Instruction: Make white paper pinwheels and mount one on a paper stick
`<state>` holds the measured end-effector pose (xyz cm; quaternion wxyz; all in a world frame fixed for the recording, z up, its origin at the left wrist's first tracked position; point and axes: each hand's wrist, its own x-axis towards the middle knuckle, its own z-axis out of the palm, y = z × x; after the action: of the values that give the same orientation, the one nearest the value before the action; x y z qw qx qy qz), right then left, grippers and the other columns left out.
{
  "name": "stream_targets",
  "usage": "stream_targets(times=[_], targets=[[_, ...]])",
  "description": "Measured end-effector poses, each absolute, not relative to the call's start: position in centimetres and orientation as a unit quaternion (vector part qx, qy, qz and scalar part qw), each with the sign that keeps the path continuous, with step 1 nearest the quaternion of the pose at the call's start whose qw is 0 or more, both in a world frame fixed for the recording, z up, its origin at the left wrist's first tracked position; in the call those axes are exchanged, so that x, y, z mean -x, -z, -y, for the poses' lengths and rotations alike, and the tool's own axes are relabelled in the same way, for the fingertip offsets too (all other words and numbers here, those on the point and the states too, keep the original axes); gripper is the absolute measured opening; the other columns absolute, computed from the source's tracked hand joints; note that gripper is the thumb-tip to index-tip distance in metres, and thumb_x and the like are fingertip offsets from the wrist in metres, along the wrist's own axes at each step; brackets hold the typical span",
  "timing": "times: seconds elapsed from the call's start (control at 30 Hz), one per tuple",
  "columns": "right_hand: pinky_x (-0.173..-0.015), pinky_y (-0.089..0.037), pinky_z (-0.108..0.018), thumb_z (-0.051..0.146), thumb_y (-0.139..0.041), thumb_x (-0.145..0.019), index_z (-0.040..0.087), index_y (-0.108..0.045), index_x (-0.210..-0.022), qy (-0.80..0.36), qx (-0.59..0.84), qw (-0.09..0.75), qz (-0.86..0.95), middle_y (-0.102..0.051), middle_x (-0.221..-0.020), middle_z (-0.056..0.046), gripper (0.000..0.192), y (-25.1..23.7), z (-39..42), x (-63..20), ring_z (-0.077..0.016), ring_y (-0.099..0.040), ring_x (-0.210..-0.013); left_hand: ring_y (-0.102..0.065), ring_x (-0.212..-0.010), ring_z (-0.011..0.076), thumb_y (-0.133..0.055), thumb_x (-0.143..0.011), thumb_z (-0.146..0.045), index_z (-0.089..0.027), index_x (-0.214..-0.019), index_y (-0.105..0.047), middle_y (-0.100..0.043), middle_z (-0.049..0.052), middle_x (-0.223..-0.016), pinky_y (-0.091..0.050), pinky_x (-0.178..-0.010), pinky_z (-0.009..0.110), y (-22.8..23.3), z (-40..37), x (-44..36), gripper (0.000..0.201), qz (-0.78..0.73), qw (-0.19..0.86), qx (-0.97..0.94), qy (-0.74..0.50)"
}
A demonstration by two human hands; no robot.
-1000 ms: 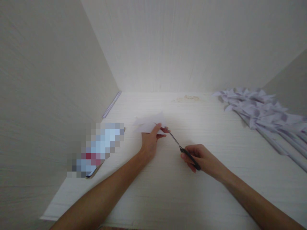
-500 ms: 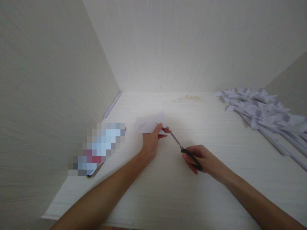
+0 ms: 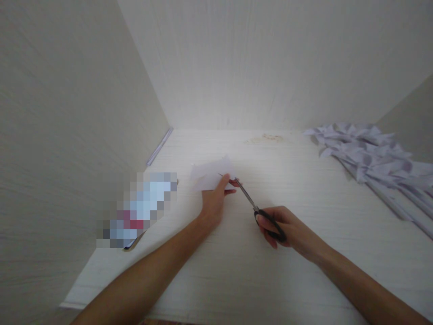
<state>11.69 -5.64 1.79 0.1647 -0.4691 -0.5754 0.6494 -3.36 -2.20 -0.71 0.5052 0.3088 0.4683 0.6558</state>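
A sheet of white paper [image 3: 209,175] is pinched in my left hand [image 3: 216,197], thumb on top and fingers beneath, a little above the white tabletop. A slit shows in the paper beside my thumb. My right hand [image 3: 279,225] grips a pair of scissors [image 3: 247,195] by the black handles. Their metal blades point up and left, and the tips meet the paper's right edge by my left fingertips. Some of my left fingers are hidden under the sheet.
Several folded-paper pinwheels [image 3: 365,153] on rolled paper sticks lie piled at the right. A phone-like device [image 3: 149,203], its screen blurred out, rests at the left. Thin paper strips [image 3: 159,147] lie along the left wall. Brownish marks [image 3: 272,137] show near the back wall.
The scissor handles have spread slightly apart in my right hand. The paper has tilted a little in my left hand, which stays in nearly the same place.
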Motion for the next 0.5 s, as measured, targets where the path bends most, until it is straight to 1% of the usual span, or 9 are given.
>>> stream_targets(times=[0.5], targets=[[-0.032,-0.013,-0.020,0.060,-0.049,-0.066,0.016,-0.041,-0.050,-0.644,0.477,0.166,0.575,-0.042,-0.037,0.004,0.046,-1.53,5.75,-11.70,-0.0031,-0.025,-0.032,-0.059,-0.060,0.0109,-0.055,-0.068,-0.030,-0.014,-0.067,-0.056,-0.061,0.001,-0.065,-0.043,-0.047,0.017,0.67,2.27,3.37,0.016,-0.480,0.502,-0.310,-0.649]])
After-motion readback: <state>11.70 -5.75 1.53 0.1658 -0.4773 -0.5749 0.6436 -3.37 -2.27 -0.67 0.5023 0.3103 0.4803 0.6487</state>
